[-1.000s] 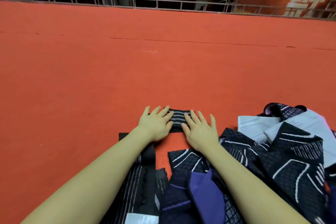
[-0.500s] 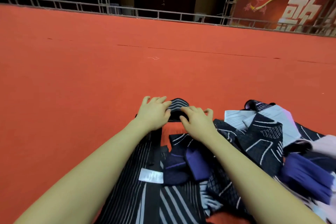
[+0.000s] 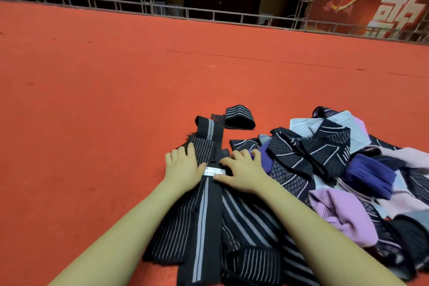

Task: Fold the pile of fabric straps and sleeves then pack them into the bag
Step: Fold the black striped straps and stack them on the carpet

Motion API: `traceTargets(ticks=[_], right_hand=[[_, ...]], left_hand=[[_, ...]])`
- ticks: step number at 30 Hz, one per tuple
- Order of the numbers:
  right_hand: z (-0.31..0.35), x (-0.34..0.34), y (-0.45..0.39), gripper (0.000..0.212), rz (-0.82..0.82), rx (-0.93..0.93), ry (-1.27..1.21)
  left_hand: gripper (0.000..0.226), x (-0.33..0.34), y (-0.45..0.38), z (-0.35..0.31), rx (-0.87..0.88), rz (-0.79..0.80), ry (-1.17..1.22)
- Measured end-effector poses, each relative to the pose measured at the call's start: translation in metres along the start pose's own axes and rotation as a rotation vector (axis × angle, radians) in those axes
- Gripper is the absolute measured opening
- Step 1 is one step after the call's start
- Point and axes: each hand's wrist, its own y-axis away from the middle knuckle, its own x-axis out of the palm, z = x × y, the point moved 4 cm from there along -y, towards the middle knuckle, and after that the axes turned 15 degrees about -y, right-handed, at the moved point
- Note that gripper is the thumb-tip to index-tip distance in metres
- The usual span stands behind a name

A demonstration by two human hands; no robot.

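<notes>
Both hands (image 3: 183,166) (image 3: 243,174) press flat a ribbed striped strap (image 3: 206,204).

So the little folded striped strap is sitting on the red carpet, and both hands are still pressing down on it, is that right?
Not quite. In the head view the folded striped strap lies alone on the red carpet; the left hand and right hand rest on the long striped strap nearer the person.
</notes>
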Motion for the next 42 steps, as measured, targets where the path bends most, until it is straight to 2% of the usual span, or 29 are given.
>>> traceTargets(ticks=[3,5,9,11,14,17,20,22,25,28,31,34,36,39,42], right_hand=[[0.003,-0.004,-0.004,0.04,-0.101,0.008,-0.041],[0.003,-0.01,-0.011,0.035,-0.181,0.023,-0.109],[0.011,-0.014,-0.029,0.048,-0.184,-0.009,-0.149],[0.013,-0.01,-0.038,0.054,-0.16,-0.002,-0.182],[0.012,-0.008,-0.046,0.06,-0.205,-0.022,-0.331],[0.01,-0.021,-0.045,0.062,-0.33,-0.055,-0.473],[0.008,-0.038,-0.041,0.063,-0.425,-0.108,-0.426],[0.005,-0.051,-0.037,0.05,-0.523,-0.168,-0.392],[-0.003,-0.069,-0.024,0.029,-0.761,-0.282,-0.353],[-0.016,-0.088,-0.005,0.023,-0.932,-0.279,-0.3],[-0.037,-0.104,0.016,0.023,-1.003,-0.209,-0.245],[-0.057,-0.098,0.04,0.029,-0.89,-0.203,-0.222],[-0.066,-0.086,0.053,0.041,-0.82,-0.155,-0.274],[-0.069,-0.072,0.066,0.048,-0.814,-0.047,-0.264],[-0.062,-0.064,0.066,0.053,-0.689,-0.052,-0.255]], left_hand=[[0.064,0.004,0.002,0.007,-0.045,-0.076,0.086],[0.059,0.001,0.001,0.008,-0.019,-0.185,0.125],[0.053,-0.01,-0.006,0.011,-0.033,-0.271,0.164],[0.037,-0.011,-0.008,0.011,-0.008,-0.324,0.164],[0.01,-0.018,-0.007,0.014,0.088,-0.564,0.296],[0.021,-0.03,-0.008,0.017,0.151,-0.753,0.289],[0.026,-0.052,-0.011,0.012,0.219,-0.853,0.278],[0.024,-0.067,-0.012,0.005,0.24,-0.915,0.257],[0.024,-0.086,-0.01,-0.009,0.277,-0.981,0.273],[0.022,-0.103,-0.008,-0.026,0.311,-0.972,0.319],[0.018,-0.103,-0.008,-0.046,0.343,-0.871,0.356],[0.016,-0.09,-0.001,-0.062,0.377,-0.805,0.327],[0.023,-0.078,0.01,-0.074,0.459,-0.791,0.271],[0.03,-0.062,0.028,-0.087,0.591,-0.728,0.298],[0.03,-0.06,0.041,-0.081,0.571,-0.707,0.36]])
